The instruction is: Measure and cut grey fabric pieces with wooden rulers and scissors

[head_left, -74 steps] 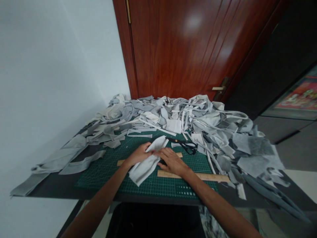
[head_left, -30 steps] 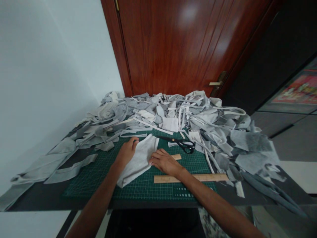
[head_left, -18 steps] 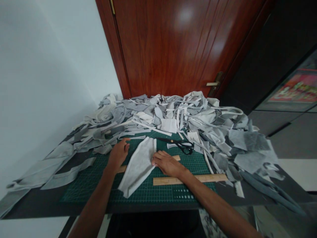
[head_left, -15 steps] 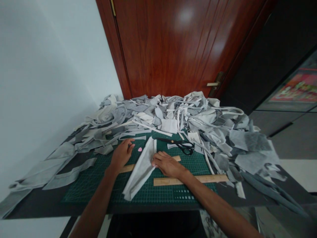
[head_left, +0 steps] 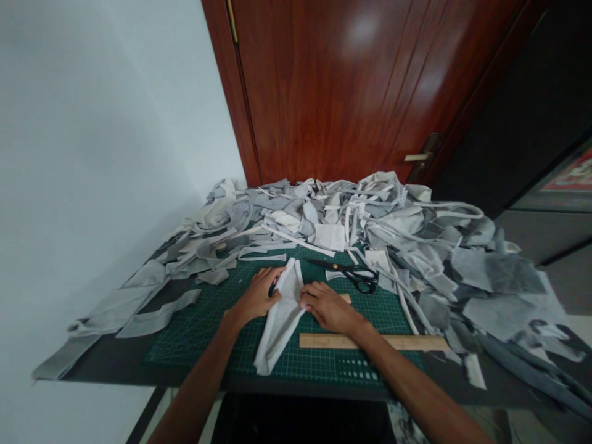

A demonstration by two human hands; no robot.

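Text check first: pale markings on the red printed panel (head_left: 576,176) at the far right edge are too blurred to read, and marks on the long flat light-wood ruler (head_left: 411,342) are too small. Green gridded cutting mat (head_left: 203,345) carries white lines plus rows of white shapes near its front edge, also too small to make out. The long, narrow off-white folded fabric piece (head_left: 282,314) lies on the mat, slanted, between the two hands. Left hand (head_left: 256,295) is half open at its left edge, thumb and index parted with a gap; can't tell if the tips press on it. Right hand (head_left: 330,305) has fingers curled in, pinching its right edge. Ruler runs under the right forearm; black-handled metal scissors (head_left: 363,279) sit just beyond the right hand. Heap of grey and white fabric scraps (head_left: 328,237) spreads across the back and sides of the dark-topped bench (head_left: 111,364).
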